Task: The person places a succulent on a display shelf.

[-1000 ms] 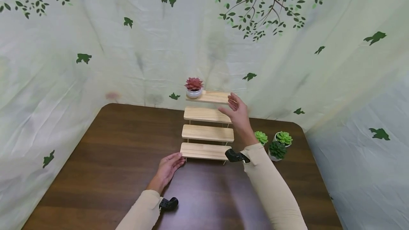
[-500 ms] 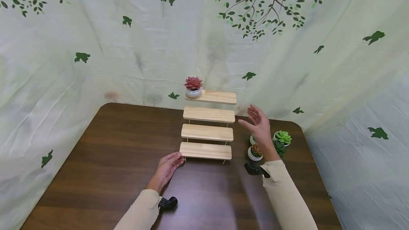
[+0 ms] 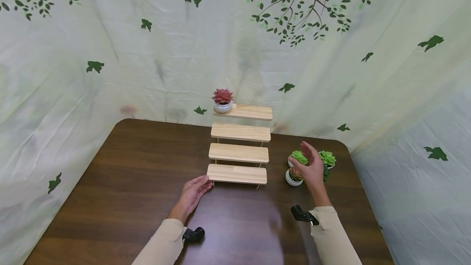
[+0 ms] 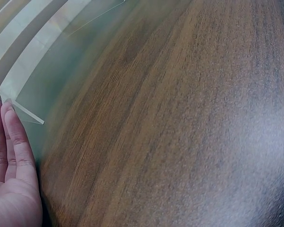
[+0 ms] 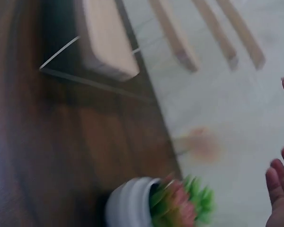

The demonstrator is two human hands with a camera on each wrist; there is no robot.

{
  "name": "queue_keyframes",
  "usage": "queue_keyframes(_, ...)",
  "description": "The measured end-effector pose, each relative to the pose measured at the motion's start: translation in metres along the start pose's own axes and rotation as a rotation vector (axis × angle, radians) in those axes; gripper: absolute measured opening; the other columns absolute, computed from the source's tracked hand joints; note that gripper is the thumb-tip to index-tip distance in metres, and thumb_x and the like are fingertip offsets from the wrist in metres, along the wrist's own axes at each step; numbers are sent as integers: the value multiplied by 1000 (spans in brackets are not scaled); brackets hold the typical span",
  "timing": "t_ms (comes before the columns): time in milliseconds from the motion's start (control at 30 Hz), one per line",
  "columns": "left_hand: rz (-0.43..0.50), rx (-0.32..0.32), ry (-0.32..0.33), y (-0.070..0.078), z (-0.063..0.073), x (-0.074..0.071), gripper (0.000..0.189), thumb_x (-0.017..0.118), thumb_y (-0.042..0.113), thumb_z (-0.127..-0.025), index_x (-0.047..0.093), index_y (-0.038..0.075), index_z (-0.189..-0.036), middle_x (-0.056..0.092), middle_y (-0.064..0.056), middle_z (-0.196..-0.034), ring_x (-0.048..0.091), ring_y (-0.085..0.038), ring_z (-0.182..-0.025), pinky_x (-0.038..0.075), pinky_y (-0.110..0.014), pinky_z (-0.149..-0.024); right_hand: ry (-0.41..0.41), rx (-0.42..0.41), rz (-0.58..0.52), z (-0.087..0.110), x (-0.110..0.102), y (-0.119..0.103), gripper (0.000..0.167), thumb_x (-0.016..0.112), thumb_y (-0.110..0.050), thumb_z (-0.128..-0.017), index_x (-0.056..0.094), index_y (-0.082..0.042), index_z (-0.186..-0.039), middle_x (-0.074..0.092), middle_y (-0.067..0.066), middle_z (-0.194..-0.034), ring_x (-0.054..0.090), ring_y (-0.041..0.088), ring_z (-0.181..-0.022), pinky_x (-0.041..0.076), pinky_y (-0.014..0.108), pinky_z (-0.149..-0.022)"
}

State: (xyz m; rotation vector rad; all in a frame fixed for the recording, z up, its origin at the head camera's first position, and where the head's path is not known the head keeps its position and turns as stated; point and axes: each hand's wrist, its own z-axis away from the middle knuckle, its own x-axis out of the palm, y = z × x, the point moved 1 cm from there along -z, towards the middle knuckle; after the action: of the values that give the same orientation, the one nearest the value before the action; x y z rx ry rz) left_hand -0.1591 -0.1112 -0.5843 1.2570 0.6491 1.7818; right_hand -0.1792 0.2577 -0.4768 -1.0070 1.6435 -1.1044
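A four-step wooden stand (image 3: 238, 153) with clear supports rises at the back middle of the table. My left hand (image 3: 193, 192) touches the left end of its lowest step, and the left wrist view shows the fingers (image 4: 22, 149) straight at that corner. On the top step, at the left, sits a red succulent (image 3: 222, 96) in a white pot. My right hand (image 3: 312, 169) hovers over a group of small potted succulents, thumb and fingers spread with nothing between them. Around it are a bright green succulent (image 3: 299, 157), a reddish-brown one (image 3: 294, 175) and another green one (image 3: 327, 158).
A dark green succulent (image 3: 326, 171) is mostly hidden behind the right hand. The brown wooden table (image 3: 158, 154) has rounded back corners. Right behind it hangs a pale curtain (image 3: 165, 72) printed with leaves and branches.
My right hand has moved from the stand's right end, right and down to the potted succulents. The left hand stays at the lowest step; the red succulent has not moved.
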Motion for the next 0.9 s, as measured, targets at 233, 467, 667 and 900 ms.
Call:
queue_keyframes(233,15,-11,2,1,0,0,17,55,-1,-96,67,7,-87,70,-4,-83,68,-16,-81,57,-27,-80,81,51,16,25,-8,27,75,80,-4,-78,40,0,-141,42,23,-142,37,35,-133,28,50,-113)
queue_keyframes(467,17,-16,-6,2,1,0,16,56,0,-96,68,7,-87,71,-4,-83,68,-16,-81,57,-27,-80,161,57,-21,48,-3,50,75,79,3,-75,42,2,-139,46,24,-139,41,30,-130,34,41,-108)
queue_keyframes(667,8,-9,-3,2,1,1,18,55,-1,-96,68,8,-86,70,-4,-83,68,-16,-80,57,-27,-80,249,78,-21,60,6,64,74,80,5,-73,43,4,-137,49,23,-137,43,28,-127,37,30,-99)
queue_keyframes(900,16,-11,2,0,0,1,18,56,0,-95,69,8,-86,70,-4,-81,68,-16,-80,57,-27,-80,266,94,-69,65,11,76,77,79,7,-73,40,4,-140,45,22,-141,40,33,-130,37,27,-99)
